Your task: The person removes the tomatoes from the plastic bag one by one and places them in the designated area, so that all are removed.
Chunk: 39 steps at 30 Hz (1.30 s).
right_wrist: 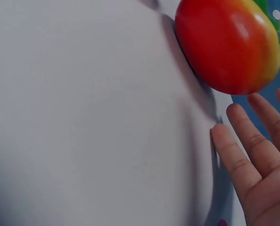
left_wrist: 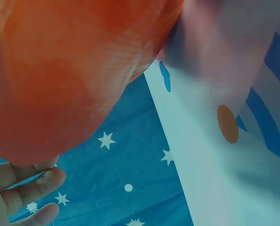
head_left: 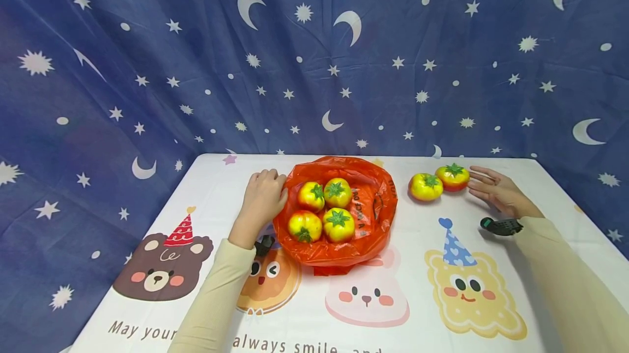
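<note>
Four tomatoes [head_left: 339, 227] were contained in the red bag [head_left: 334, 256]. Left hand [head_left: 262, 196] was noted at the bag's edge, grip indeterminable; right hand [head_left: 500, 193], spread wide, was positioned beside another tomato [head_left: 451, 181].

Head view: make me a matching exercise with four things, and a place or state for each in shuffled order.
1. Red plastic bag
2. Left hand
3. Right hand
4. Bear print

A. Beside the right-hand loose tomato
B. Topped by a red party hat
C. Contains four tomatoes
D. At the bag's left edge

Pairs: 1-C, 2-D, 3-A, 4-B.
</note>
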Tool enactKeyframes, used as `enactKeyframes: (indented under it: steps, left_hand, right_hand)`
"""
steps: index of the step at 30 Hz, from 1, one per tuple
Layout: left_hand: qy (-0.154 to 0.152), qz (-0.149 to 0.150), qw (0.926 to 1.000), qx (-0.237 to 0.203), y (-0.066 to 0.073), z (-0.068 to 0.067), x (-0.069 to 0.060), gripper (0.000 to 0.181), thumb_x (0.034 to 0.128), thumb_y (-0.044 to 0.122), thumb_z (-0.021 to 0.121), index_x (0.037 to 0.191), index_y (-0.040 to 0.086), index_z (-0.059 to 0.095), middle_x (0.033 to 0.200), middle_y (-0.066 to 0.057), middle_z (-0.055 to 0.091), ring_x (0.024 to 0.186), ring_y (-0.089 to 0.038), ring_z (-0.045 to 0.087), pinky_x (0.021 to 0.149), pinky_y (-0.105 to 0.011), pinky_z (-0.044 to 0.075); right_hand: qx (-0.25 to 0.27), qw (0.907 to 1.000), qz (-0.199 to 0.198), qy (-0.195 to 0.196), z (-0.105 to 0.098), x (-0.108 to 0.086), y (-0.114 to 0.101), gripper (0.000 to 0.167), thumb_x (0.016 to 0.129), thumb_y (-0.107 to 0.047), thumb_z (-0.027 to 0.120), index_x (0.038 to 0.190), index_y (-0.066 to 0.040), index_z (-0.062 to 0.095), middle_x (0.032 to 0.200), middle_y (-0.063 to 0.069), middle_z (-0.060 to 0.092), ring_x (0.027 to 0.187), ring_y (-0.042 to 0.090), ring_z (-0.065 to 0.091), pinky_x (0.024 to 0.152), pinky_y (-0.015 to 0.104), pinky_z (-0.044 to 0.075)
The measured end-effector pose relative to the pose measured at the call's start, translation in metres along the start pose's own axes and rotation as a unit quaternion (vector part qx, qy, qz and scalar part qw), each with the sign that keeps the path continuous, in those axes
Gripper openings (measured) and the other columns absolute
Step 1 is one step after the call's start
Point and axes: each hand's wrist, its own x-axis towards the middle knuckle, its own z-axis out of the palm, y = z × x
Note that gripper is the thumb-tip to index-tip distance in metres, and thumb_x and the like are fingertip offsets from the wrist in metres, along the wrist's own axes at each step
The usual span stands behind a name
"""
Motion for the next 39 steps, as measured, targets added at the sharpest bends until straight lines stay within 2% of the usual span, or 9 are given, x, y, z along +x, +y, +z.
enactKeyframes:
  steps: [4,7,9,13,17,20,23,30,39]
  left_hand:
    - [0.001,0.0,1.0,-0.001,0.0,0.0,0.0,0.015,0.0837,0.016,0.063,0.089,0.003,0.067,0.08,-0.014,0.061,0.076,-0.03,0.057,0.079,-0.045,0.049]
    - [-0.002,-0.002,1.0,-0.002,0.0,0.0,0.001,0.015,0.0838,0.016,0.063,0.089,0.003,0.067,0.08,-0.014,0.061,0.076,-0.03,0.057,0.08,-0.045,0.049]
    - [-0.005,-0.004,1.0,-0.001,0.0,0.0,0.001,0.015,0.0839,0.017,0.063,0.09,0.003,0.067,0.08,-0.014,0.061,0.077,-0.029,0.057,0.08,-0.045,0.049]
    - [-0.007,-0.005,1.0,0.0,0.0,-0.001,0.001,0.016,0.084,0.017,0.064,0.091,0.003,0.067,0.081,-0.014,0.061,0.077,-0.029,0.057,0.081,-0.045,0.049]
    - [-0.007,-0.006,1.0,0.0,0.0,-0.001,0.001,0.016,0.0842,0.017,0.063,0.091,0.003,0.067,0.081,-0.014,0.061,0.077,-0.029,0.057,0.081,-0.045,0.049]
    - [-0.006,-0.006,1.0,0.0,0.0,-0.001,0.002,0.016,0.0842,0.017,0.063,0.091,0.003,0.067,0.081,-0.014,0.061,0.077,-0.029,0.057,0.08,-0.045,0.049]
    - [-0.003,-0.004,1.0,0.001,0.0,-0.001,0.002,0.016,0.0838,0.018,0.064,0.091,0.003,0.067,0.081,-0.014,0.061,0.076,-0.029,0.057,0.08,-0.045,0.049]
    - [-0.003,-0.002,1.0,-0.001,-0.001,0.0,0.001,0.016,0.0836,0.017,0.064,0.091,0.003,0.067,0.08,-0.014,0.061,0.076,-0.029,0.057,0.08,-0.045,0.049]
    - [-0.008,-0.003,1.0,-0.004,0.001,-0.001,0.0,0.017,0.0837,0.017,0.064,0.092,0.003,0.067,0.081,-0.014,0.062,0.077,-0.029,0.057,0.08,-0.045,0.049]
  right_hand:
    - [-0.038,0.9992,-0.011,0.0,-0.002,-0.003,-0.005,0.084,0.09,-0.015,0.06,0.152,-0.016,0.004,0.156,0.001,0.02,0.09,-0.008,0.062,0.082,0.019,0.053]
    - [-0.086,0.9962,-0.015,0.002,-0.005,-0.006,-0.01,0.081,0.091,-0.019,0.06,0.152,-0.015,0.006,0.145,-0.006,0.037,0.091,-0.011,0.06,0.082,0.018,0.052]
    - [-0.126,0.9918,-0.02,-0.001,-0.008,-0.008,-0.013,0.08,0.092,-0.023,0.058,0.152,-0.014,0.006,0.145,-0.012,0.039,0.093,-0.013,0.058,0.083,0.017,0.052]
    - [-0.172,0.9842,-0.041,-0.01,-0.014,-0.012,-0.021,0.076,0.095,-0.027,0.054,0.152,-0.012,0.006,0.13,-0.026,0.046,0.094,-0.017,0.055,0.083,0.014,0.051]
    - [-0.146,0.9854,-0.081,-0.032,-0.019,-0.015,-0.028,0.07,0.096,-0.018,0.051,0.151,-0.01,0.01,0.108,-0.032,0.054,0.093,-0.014,0.058,0.079,0.013,0.051]
    - [-0.098,0.9875,-0.108,-0.06,-0.021,-0.018,-0.033,0.061,0.095,-0.008,0.049,0.149,-0.011,0.02,0.108,-0.026,0.062,0.095,-0.008,0.062,0.077,0.014,0.052]
    - [-0.098,0.9852,-0.125,-0.065,-0.02,-0.021,-0.038,0.049,0.096,-0.007,0.048,0.141,-0.018,0.033,0.11,-0.023,0.063,0.096,-0.006,0.063,0.076,0.014,0.052]
    - [-0.152,0.9772,-0.141,-0.05,-0.007,-0.024,-0.05,0.042,0.096,-0.008,0.049,0.132,-0.028,0.043,0.11,-0.025,0.061,0.098,-0.007,0.061,0.077,0.015,0.052]
    - [-0.19,0.9668,-0.156,-0.068,0.023,-0.022,-0.063,0.044,0.095,-0.004,0.049,0.135,-0.022,0.044,0.114,-0.022,0.061,0.103,-0.006,0.06,0.08,0.015,0.052]
